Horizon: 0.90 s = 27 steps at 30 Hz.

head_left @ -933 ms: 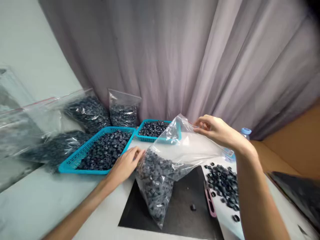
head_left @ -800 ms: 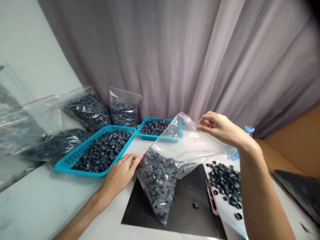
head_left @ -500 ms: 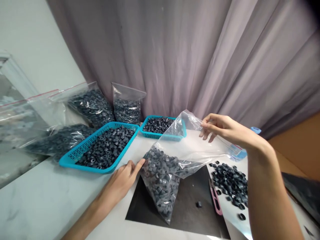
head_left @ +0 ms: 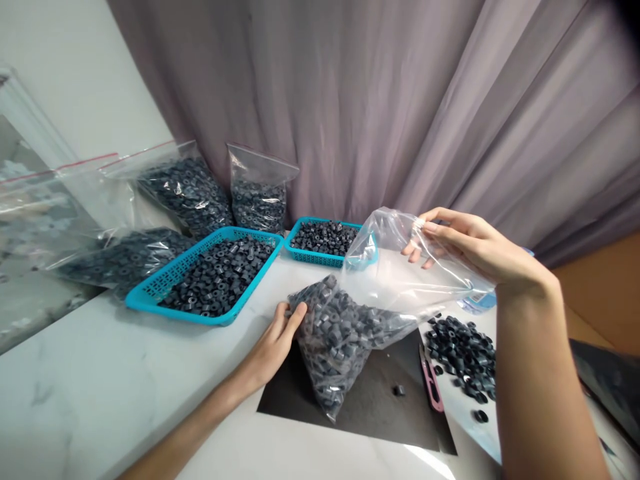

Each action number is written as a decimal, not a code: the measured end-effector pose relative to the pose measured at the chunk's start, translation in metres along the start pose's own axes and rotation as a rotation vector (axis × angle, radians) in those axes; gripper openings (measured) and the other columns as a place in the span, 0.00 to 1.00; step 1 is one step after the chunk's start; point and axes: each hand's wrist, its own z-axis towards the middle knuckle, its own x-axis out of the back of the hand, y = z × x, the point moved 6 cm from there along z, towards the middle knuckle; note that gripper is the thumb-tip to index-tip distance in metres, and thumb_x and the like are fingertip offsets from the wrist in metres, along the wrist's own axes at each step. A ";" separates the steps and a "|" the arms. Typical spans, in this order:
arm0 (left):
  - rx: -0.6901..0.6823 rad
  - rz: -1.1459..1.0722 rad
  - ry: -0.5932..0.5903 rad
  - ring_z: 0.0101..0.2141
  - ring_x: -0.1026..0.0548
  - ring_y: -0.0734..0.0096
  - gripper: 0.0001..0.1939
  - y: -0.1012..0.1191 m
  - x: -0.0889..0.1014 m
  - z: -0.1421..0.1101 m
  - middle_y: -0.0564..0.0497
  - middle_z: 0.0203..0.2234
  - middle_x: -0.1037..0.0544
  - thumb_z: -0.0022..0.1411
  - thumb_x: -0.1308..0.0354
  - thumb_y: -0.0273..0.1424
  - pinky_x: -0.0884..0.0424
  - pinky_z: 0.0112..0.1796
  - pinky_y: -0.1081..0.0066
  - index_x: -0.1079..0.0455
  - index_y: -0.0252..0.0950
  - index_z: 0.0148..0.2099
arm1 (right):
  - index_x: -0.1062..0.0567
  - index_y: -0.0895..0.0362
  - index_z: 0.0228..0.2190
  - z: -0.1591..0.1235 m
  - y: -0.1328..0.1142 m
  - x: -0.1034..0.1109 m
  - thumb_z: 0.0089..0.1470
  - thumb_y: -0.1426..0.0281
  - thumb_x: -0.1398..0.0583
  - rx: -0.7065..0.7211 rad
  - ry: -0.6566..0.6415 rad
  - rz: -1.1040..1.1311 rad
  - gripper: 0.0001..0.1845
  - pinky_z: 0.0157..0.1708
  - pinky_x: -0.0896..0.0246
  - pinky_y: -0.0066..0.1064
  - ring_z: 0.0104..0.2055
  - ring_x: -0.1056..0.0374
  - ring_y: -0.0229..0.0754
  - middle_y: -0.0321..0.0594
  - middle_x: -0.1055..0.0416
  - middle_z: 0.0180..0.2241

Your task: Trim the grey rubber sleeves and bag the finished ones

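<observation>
A clear plastic bag [head_left: 380, 293] half full of small dark grey rings lies tilted over a black mat [head_left: 370, 400]. My right hand [head_left: 465, 250] pinches the bag's open top edge and holds it up. My left hand [head_left: 275, 343] cups the bag's lower left side, fingers curled against the heap of rings inside. A loose pile of the same rings [head_left: 463, 357] lies on the table to the right of the mat, and a single ring [head_left: 398, 390] rests on the mat.
Two turquoise baskets of rings, a large one [head_left: 170, 287] and a small one [head_left: 300, 253], stand behind the mat. Several filled clear bags [head_left: 185, 187] lean at the back left against a grey curtain. A pink tool [head_left: 431, 380] lies at the mat's right edge. A bottle sits behind the bag.
My right hand has lifted the bag's top a little higher. My left hand has shifted from flat beside the bag to cupping its side. The view has drifted.
</observation>
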 end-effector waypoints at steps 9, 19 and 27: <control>-0.017 -0.181 0.088 0.44 0.20 0.58 0.24 -0.001 -0.006 0.002 0.50 0.38 0.19 0.67 0.51 0.55 0.25 0.46 0.62 0.42 0.43 0.53 | 0.25 0.52 0.41 0.002 0.013 0.002 0.63 0.57 0.37 -0.037 -0.051 -0.054 0.12 0.30 0.27 0.30 0.39 0.23 0.43 0.45 0.20 0.41; -0.086 -0.155 0.253 0.49 0.24 0.57 0.20 -0.011 0.019 0.022 0.47 0.41 0.22 0.66 0.51 0.51 0.29 0.52 0.61 0.38 0.40 0.47 | 0.19 0.54 0.46 0.014 0.048 -0.029 0.59 0.53 0.37 -0.201 -0.369 -0.044 0.21 0.28 0.25 0.31 0.43 0.22 0.51 0.48 0.19 0.44; -0.127 -0.102 0.273 0.49 0.26 0.56 0.25 -0.017 0.045 0.035 0.50 0.39 0.23 0.61 0.49 0.58 0.33 0.57 0.60 0.34 0.41 0.42 | 0.18 0.53 0.42 0.041 0.057 -0.100 0.57 0.64 0.34 0.061 -0.475 -0.387 0.12 0.37 0.24 0.34 0.40 0.23 0.45 0.40 0.19 0.39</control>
